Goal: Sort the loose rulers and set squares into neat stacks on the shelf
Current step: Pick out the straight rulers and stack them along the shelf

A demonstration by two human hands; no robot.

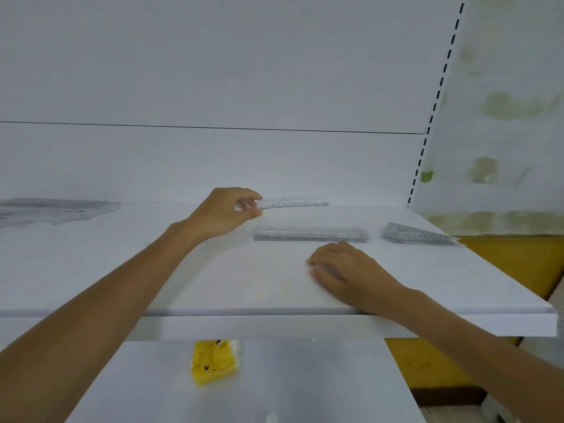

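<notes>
My left hand (225, 213) pinches one end of a clear ruler (296, 203) and holds it level, just above the white shelf (213, 270) near its back. In front of that ruler lies a stack of clear rulers (309, 234). To the right of it sits a stack of clear set squares (418, 234). My right hand (345, 271) rests on the shelf just in front of the ruler stack, fingers curled down and holding nothing. A loose heap of clear rulers and set squares (52, 210) lies at the far left of the shelf.
The shelf's front edge (274, 326) runs under both forearms. A yellow packet (215, 360) lies on the lower shelf below. A slotted upright (436, 99) stands at the back right, with a stained wall (503, 117) beyond it.
</notes>
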